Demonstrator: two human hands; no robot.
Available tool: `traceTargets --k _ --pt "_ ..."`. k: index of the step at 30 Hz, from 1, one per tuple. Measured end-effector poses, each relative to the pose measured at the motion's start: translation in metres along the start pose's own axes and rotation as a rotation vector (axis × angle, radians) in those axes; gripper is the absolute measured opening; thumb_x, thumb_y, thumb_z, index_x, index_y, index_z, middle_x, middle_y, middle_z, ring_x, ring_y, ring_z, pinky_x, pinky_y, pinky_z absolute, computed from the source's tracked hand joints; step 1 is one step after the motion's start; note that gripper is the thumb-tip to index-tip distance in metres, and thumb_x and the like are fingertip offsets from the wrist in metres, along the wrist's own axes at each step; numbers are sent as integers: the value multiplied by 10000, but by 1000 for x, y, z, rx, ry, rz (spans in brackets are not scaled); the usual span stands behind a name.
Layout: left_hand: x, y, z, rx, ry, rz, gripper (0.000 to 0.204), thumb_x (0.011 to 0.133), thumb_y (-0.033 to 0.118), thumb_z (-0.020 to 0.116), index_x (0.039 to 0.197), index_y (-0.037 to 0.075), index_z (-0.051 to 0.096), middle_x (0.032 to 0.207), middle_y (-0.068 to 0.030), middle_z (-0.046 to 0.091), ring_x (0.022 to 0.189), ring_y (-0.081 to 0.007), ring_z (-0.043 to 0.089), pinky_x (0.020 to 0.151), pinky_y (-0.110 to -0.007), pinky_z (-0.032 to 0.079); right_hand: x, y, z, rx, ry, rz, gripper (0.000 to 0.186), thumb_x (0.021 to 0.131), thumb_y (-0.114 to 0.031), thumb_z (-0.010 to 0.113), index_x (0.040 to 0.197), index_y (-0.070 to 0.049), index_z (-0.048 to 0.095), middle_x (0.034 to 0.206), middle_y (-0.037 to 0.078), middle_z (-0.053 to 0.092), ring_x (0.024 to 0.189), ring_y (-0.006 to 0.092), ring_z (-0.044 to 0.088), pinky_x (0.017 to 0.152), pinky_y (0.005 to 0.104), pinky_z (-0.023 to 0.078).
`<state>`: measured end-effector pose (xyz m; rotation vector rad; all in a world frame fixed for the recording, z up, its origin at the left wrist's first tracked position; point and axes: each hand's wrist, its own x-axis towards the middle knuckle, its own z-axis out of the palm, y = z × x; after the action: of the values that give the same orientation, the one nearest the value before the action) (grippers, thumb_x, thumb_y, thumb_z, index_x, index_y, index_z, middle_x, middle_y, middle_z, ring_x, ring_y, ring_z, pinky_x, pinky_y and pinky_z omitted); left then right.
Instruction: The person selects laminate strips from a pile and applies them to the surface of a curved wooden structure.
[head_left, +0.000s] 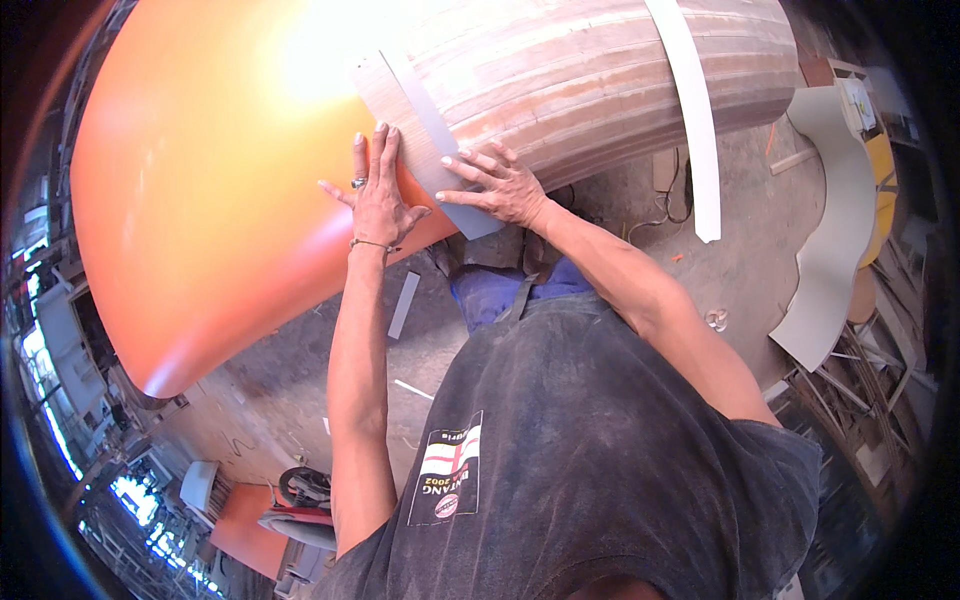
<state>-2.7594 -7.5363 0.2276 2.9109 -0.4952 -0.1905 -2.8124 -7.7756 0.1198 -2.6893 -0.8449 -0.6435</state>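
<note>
A person in a dark, dusty shirt [600, 420] leans in, just below the lined strip. The left hand [380, 207] lies flat and loose, with its fingers spread wide. It wears a ring [358, 183] and a thin bracelet [372, 244], and its longest fingertips touch the left edge of the lined strip. The right hand [510, 192] is loose too, laid over the low end of the lined strip with its fingers apart. Neither hand is closed around anything.

The lined strip [418, 135] is long, thin and straight. It is light brown with fine lines like wood, and a plain blue-gray band runs down its right side. I can't tell if that is one piece or two. It lies at a slant on a big, round shape, and bright light washes over its top end.

Left of the lined strip is a smooth, shiny orange sheet [220, 200]. Right of it are long, dusty brown slats [590, 90]. Farther right of the lined strip, a white strip [695, 120] bends over the slats. Well off to the right of the lined strip are a wavy gray sheet [840, 220] and something yellow [882, 170].
</note>
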Motion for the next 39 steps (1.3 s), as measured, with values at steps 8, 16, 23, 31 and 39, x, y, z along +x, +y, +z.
traceTargets --k 8,16,23,31,39 --pt "-1 2 7 -15 118 16 1412 549 554 987 1713 339 218 1795 135 170 1674 -203 86 1146 -907 -31 2 0 2 -32 30 -5 439 1023 -374 489 1383 -600 598 1676 -114 411 1544 121 347 1373 470 46" --pt "-1 7 6 20 117 -21 1414 526 618 972 1705 360 236 1787 151 180 1668 -182 103 1152 -910 -26 2 1 -4 -29 -3 -19 454 993 -427 589 1422 -577 586 1678 -85 408 1565 134 318 1365 468 52" --pt "2 6 3 35 92 -41 1456 473 626 984 1701 386 240 1778 170 194 1663 -167 119 1154 -918 -8 13 -3 -17 0 -47 252 730 887 -638 727 1555 -419 532 1640 -4 423 1564 161 334 1338 550 77" --pt "2 11 1 35 81 -66 1478 450 637 987 1698 386 235 1776 168 193 1664 -161 100 1161 -918 12 14 -3 -11 -42 -54 261 828 871 -730 659 1613 -433 442 1675 -38 371 1581 139 296 1350 581 3" --pt "3 17 -2 52 80 -76 1509 459 655 984 1706 356 188 1783 159 157 1667 -169 68 1158 -927 16 15 -4 -8 -93 -62 258 823 885 -784 579 1619 -448 419 1695 -61 342 1595 120 252 1360 563 -35"
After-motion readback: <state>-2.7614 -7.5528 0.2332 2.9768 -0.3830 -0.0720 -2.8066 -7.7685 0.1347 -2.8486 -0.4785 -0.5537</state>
